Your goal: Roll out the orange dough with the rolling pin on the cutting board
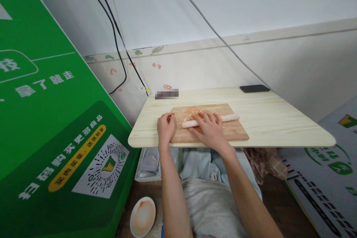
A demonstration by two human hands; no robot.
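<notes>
Your right hand (209, 129), fingers spread, lies across the rolling pin (230, 118), which runs left to right over the wooden cutting board (237, 134), while your left hand (166, 127) curls at its left edge, whether pinching it I cannot tell.

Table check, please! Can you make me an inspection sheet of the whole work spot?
Surface: pale table, wooden board near its front edge.
Job's things: rolling pin slanting across the board, orange and pale bits around it.
Clutter: dark phone-like thing at the back right; blurred-out item at the back left.
Hands: left hand at the board's left edge; right hand on the pin, fingers spread.
Cables: black cables left, gray cable behind.
Surroundings: green panel, stained plate below.
</notes>
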